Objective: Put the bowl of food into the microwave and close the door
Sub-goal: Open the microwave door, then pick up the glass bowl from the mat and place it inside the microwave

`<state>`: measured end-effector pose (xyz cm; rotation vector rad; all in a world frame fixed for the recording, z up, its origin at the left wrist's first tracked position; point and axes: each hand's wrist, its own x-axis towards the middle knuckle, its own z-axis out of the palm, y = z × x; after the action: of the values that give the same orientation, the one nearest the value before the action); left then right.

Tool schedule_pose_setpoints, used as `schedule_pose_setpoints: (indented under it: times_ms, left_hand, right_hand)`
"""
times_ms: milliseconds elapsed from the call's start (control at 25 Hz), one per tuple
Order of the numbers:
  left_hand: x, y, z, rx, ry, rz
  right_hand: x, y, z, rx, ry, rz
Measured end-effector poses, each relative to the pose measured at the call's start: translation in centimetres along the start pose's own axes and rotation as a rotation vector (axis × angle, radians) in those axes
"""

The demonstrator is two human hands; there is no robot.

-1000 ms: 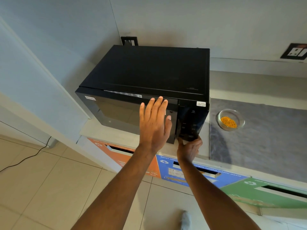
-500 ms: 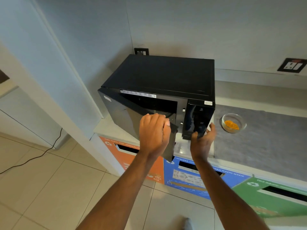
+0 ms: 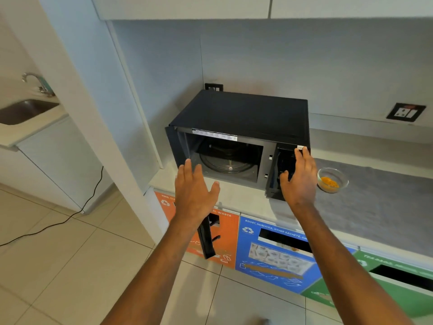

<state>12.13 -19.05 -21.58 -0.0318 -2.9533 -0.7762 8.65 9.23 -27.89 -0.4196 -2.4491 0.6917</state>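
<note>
A black microwave (image 3: 246,113) stands on the counter with its door (image 3: 206,240) swung wide open toward me. The glass turntable (image 3: 228,159) inside is bare. A small glass bowl (image 3: 332,178) with orange food sits on the grey counter just right of the microwave. My left hand (image 3: 194,191) hovers flat and open over the door's top edge, holding nothing. My right hand (image 3: 301,177) rests open against the microwave's control panel, a short way left of the bowl.
Orange (image 3: 225,231), blue (image 3: 274,249) and green (image 3: 398,285) recycling bin fronts run under the counter. A white pillar (image 3: 93,113) stands left of the microwave, with a sink (image 3: 23,111) beyond it. A black cable (image 3: 70,219) trails on the tiled floor. A wall socket (image 3: 405,112) is at right.
The microwave door has gone from shut to fully open. My left hand has let go of the door edge and spread open. My right hand has risen up the control panel.
</note>
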Motion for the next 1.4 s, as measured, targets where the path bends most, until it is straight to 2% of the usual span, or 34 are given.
schedule_pose_setpoints:
  times_ms: [120,280,560,680,800,920,1120,1240,1320,1400]
  left_hand:
    - [-0.8,-1.6,-1.3,0.133,-0.079,-0.062]
    - [-1.4,-2.2,-2.0,0.24,-0.074,-0.093]
    - [-1.4,-2.7,-2.3,0.268,-0.057,-0.113]
    - [-1.3,-1.4,-2.0,0.304,-0.003,-0.144]
    - [-1.0,1.1,-0.6,0.259,0.041,-0.014]
    - [-0.9,4.9,2.1,0.022,-0.139,0.065]
    - [0.6,12.3,10.6,-0.245,-0.51,0.13]
    - [2.0,16.6,17.2,-0.574,-0.801,0.051]
    - [2.8,18.8,21.0,-0.677,-0.847,-0.016]
    - [3.7,20.6,24.2,-0.723,-0.814,-0.07]
  right_hand:
    - [-0.1,-0.2,-0.3,-0.065,-0.035,-0.001]
    - [-0.1,-0.4,-0.4,-0.08,-0.048,0.016]
    - [-0.1,0.1,-0.5,-0.069,-0.076,0.0]
    - [-0.1,0.4,-0.7,-0.025,-0.094,-0.013]
    - [-0.8,1.2,-1.2,0.147,-0.07,0.044]
    - [-1.9,3.5,-1.1,0.289,-0.07,0.095]
    - [-2.3,10.0,-0.7,0.31,-0.084,0.226]
    - [-1.2,15.9,-0.3,0.412,-0.077,0.389]
    - [0.2,19.7,-0.2,0.462,-0.026,0.517]
    - [1.2,22.5,-0.3,0.544,0.001,0.602]
